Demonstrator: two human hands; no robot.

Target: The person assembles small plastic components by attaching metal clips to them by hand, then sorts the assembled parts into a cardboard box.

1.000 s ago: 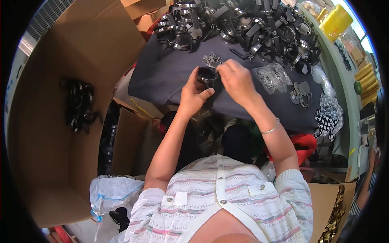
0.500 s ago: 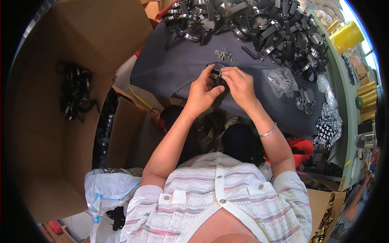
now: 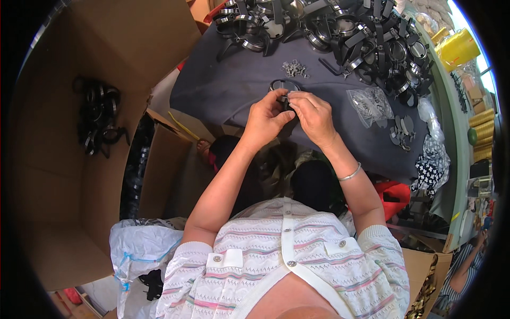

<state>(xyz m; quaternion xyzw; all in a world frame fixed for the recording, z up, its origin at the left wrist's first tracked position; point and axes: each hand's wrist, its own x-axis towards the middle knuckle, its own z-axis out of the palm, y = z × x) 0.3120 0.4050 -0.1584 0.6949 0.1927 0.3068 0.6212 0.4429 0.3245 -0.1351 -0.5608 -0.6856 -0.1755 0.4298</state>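
Observation:
At the near part of the dark cloth-covered table, a black-strapped wristwatch with a round case is in my left hand. The left fingers and thumb are closed round its near side, hiding much of the strap. My right hand is closed in a pinch at the same strap, just right of the case; anything tiny between those fingertips cannot be made out. Above the watch lies a small heap of metal bits. To the right are a clear bag of small metal parts and several flat grey pieces.
A large pile of similar black watches covers the table's far side. An open cardboard box on the left holds more of them. A white plastic bag is by my left elbow, and another person's arm shows far right.
The watch is turned so that its round case faces up and shows more, beyond my fingers. Both hands have shifted only slightly and keep their hold at the strap.

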